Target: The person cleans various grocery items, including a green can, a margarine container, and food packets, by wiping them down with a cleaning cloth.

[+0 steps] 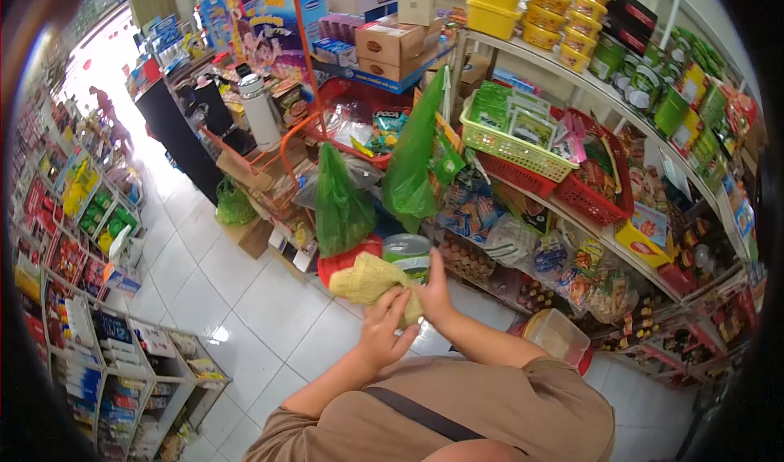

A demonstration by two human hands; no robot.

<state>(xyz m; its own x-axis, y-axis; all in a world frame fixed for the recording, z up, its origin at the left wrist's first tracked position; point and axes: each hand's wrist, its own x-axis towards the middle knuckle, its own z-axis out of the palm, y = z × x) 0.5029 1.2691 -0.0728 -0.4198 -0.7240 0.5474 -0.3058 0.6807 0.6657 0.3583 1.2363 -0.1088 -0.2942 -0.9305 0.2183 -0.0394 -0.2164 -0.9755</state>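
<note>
A pale yellow knitted cloth is bunched in front of my body, and my left hand is closed on its lower edge. Just right of it, my right hand grips the side of a clear round container with a green label. One finger points up along the container's edge; its other fingers are partly hidden. The cloth overlaps the container's lower left side. Behind the cloth shows a red round rim, mostly covered.
Two green plastic bags hang just beyond my hands. Shelves at right carry a pale green basket, red baskets and yellow tubs. A goods rack stands at left on the tiled floor. A person is near the bright doorway.
</note>
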